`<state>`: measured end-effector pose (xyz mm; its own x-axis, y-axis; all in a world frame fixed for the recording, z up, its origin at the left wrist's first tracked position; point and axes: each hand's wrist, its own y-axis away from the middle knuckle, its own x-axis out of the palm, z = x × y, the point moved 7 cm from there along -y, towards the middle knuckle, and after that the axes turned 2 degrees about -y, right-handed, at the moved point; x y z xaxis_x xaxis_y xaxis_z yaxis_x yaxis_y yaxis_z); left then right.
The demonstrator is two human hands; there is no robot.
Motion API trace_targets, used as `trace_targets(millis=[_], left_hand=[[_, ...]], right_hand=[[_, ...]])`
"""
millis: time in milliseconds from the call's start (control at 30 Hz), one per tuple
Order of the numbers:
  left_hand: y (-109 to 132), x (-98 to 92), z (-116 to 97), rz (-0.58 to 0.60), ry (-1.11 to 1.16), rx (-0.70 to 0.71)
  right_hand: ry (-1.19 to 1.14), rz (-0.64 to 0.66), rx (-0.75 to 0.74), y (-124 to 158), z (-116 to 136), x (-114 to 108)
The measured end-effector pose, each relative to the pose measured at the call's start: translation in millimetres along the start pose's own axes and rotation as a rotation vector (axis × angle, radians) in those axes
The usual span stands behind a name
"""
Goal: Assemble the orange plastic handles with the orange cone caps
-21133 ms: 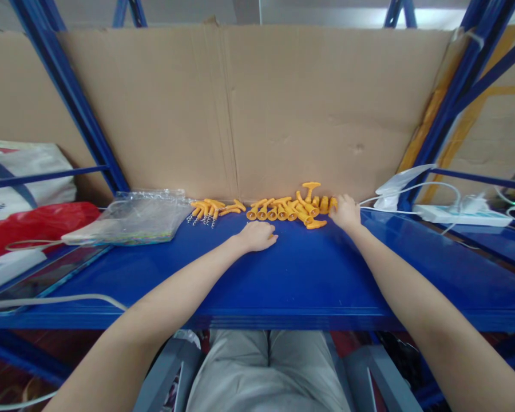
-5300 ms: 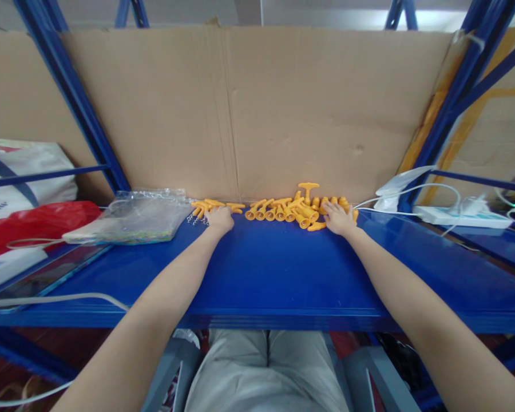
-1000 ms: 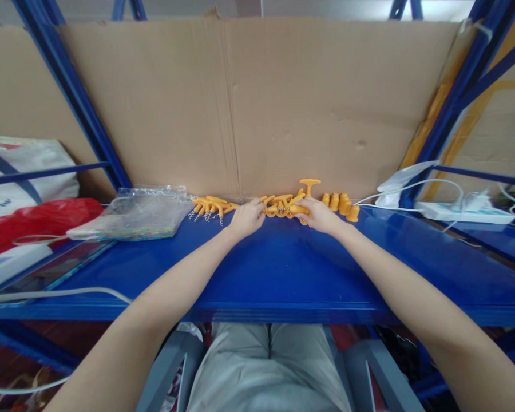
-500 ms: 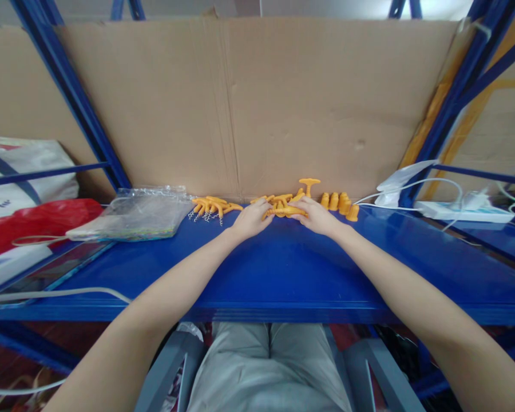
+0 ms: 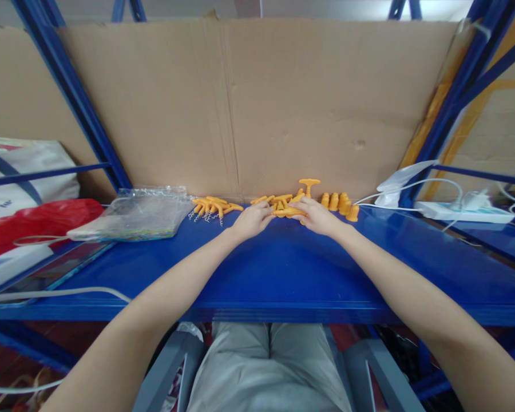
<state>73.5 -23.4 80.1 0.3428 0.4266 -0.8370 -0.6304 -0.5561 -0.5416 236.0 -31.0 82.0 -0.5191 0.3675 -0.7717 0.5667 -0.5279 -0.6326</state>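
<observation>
My left hand lies at the left end of a heap of orange corkscrew pieces, fingers bent together. From the right, my right hand reaches into the same heap. Both sets of fingertips meet the ends of an orange corkscrew piece at its front; the exact grip is too small to see. Just behind my right hand, an orange T-shaped piece stands upright. Orange corkscrews with bare metal spirals lie left of my left hand. Several short orange sleeves stand right of my right hand.
Everything sits on a blue metal shelf, backed by a cardboard wall. Clear plastic bags and a red bag lie left. A white power strip with cables is right; blue uprights frame both sides.
My left fingers have shifted slightly at the heap's front, and the front orange piece shows less beside them. My right hand stays nearly in place.
</observation>
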Motion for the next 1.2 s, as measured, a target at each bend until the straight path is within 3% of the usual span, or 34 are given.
trace_targets(millis=[567,1200], left_hand=[[0,3.9,4,-0.043,0.109,-0.008],[2,-9.8,-10,-0.032,-0.130,0.090]], right_hand=[[0.043,0.049,-0.001,-3,10,-4],[-0.114,0.038,0.098,-7,1,-4]])
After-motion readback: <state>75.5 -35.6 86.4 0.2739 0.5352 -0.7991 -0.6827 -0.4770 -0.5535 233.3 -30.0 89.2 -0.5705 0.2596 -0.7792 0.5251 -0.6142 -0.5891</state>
